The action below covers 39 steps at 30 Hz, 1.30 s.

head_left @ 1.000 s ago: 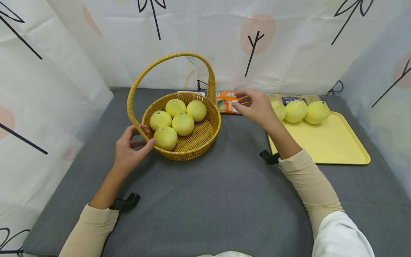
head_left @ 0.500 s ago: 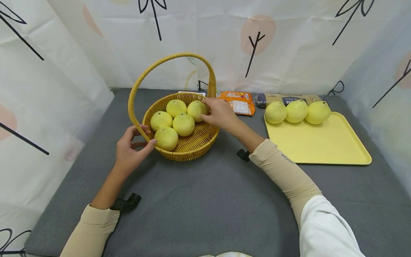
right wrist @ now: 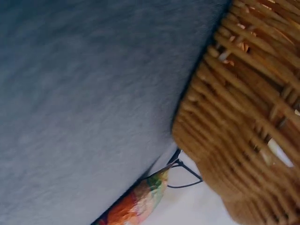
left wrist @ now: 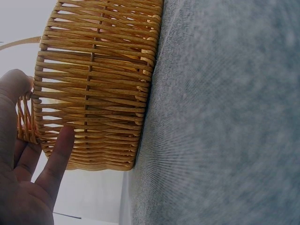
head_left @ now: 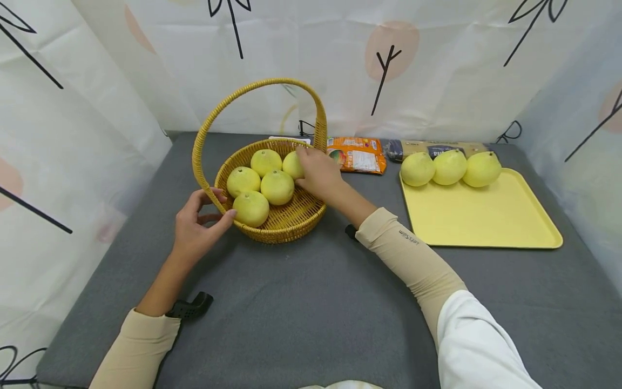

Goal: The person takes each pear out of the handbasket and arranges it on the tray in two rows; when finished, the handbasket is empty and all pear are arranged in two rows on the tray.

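Observation:
A yellow wicker basket (head_left: pixel 301 224) with a tall hoop handle stands left of the table's middle, holding several pale yellow-green pomelos (head_left: pixel 277 188). My left hand (head_left: pixel 198 224) holds the basket's rim by the handle's near base, thumb and fingers on either side of it; the left wrist view shows its fingers (left wrist: pixel 61 150) against the woven wall. Reaching over the right rim, my right hand (head_left: pixel 320 174) grips the pomelo (head_left: pixel 292 165) at the back right of the basket. Its fingertips are mostly hidden, and the right wrist view shows only the basket's outer wall (right wrist: pixel 243 122).
A yellow tray (head_left: pixel 491 221) lies to the right, with 3 pomelos (head_left: pixel 449 167) in a row along its back edge. Behind are an orange snack packet (head_left: pixel 362 156), a long brown packet (head_left: pixel 413 148) and a white item (head_left: pixel 291 139). Patterned cloth walls surround the grey table (head_left: pixel 301 308).
My right hand has moved left from between the tray and basket to the pomelo at the basket's back right and now grips it. The left hand has stayed on the rim.

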Tool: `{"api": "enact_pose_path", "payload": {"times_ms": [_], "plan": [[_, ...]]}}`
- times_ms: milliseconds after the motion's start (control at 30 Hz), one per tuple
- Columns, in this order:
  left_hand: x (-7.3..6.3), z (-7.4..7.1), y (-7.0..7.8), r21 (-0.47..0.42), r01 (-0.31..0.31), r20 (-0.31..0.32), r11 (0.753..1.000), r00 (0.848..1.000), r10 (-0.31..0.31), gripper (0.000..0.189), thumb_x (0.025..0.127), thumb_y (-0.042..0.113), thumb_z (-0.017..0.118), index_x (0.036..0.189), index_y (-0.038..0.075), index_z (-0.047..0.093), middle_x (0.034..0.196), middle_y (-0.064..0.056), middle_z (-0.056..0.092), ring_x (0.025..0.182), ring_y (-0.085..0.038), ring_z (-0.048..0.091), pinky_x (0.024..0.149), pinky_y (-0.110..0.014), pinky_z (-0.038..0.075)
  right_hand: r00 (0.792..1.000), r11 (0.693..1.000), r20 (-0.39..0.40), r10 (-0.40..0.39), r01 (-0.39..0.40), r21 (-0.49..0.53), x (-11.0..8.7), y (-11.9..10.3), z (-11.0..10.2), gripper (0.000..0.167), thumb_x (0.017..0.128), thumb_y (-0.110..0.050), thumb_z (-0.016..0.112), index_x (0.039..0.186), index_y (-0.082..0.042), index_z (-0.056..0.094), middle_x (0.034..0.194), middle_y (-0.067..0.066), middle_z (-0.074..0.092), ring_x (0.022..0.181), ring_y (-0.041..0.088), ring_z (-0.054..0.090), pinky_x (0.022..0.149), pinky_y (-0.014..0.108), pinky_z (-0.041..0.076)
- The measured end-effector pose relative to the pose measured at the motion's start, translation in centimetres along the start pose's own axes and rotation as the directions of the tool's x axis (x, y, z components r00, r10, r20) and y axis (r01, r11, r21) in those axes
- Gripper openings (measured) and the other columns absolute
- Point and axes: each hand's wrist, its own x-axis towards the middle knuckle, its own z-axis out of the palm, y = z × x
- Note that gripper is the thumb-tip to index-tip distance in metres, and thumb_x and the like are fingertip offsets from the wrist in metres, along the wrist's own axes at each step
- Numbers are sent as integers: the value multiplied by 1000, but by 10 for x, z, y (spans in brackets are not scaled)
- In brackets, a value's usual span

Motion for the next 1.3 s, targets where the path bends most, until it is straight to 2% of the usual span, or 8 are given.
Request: {"api": "enact_pose_path", "payload": {"times_ms": [133,300,567,800,933,1100,1167,1300], "plan": [[0,0,1,5,10,-1,1000,1000,-10,41,76,-19,73,113,-17,56,106,-28,61,95,-29,62,70,-20,58,1000,997,1,2,-2,-76,4,-5,2,78,89,-32,78,149,-1,38,139,19,53,122,34,53,97,45,51],[0,-1,2,11,22,-2,1000,1000,-22,41,76,-19,72,114,-17,55,106,-29,61,95,-31,61,70,-20,58,1000,995,-29,-8,6,-99,2,-8,2,74,89,-31,78,146,0,42,134,20,55,118,35,55,95,43,52],[0,-2,2,4,19,5,1000,1000,-19,41,77,-17,73,115,-18,55,107,-28,61,95,-30,61,70,-21,58,988,998,-143,-61,57,-36,-4,-6,3,68,85,-22,83,138,0,48,125,20,56,112,36,56,95,43,51],[0,0,3,11,17,-4,1000,1000,-17,41,76,-20,72,114,-18,55,107,-28,61,95,-30,60,70,-20,58,953,985,-283,-108,141,101,-8,-3,4,63,86,-13,79,140,-1,48,122,20,50,111,38,52,95,46,47],[0,0,3,19,24,-6,1000,1000,-24,41,76,-19,72,114,-17,56,107,-28,61,95,-34,60,70,-20,58,940,966,-325,-106,175,190,-10,-1,3,64,86,-12,79,140,-1,46,124,20,46,110,36,52,94,46,47],[1,-1,3,16,25,-5,1000,1000,-25,41,77,-19,72,114,-17,55,106,-28,61,95,-34,60,70,-20,58,934,935,-347,-89,198,295,-10,2,3,67,86,-12,78,143,-3,44,127,19,43,108,32,52,92,43,49],[0,-1,2,17,24,-3,1000,1000,-24,41,76,-19,72,114,-17,55,107,-28,61,95,-33,60,70,-20,58,936,909,-345,-64,198,368,-11,4,2,69,86,-13,79,145,-4,43,129,19,41,110,31,51,92,41,50],[0,-1,2,20,28,5,999,1000,-28,42,77,-17,73,115,-16,55,110,-29,61,97,-30,61,71,-20,58,941,835,-338,-17,200,513,-15,7,-2,72,85,-16,79,148,-9,43,134,17,37,115,29,48,91,41,51]]}}
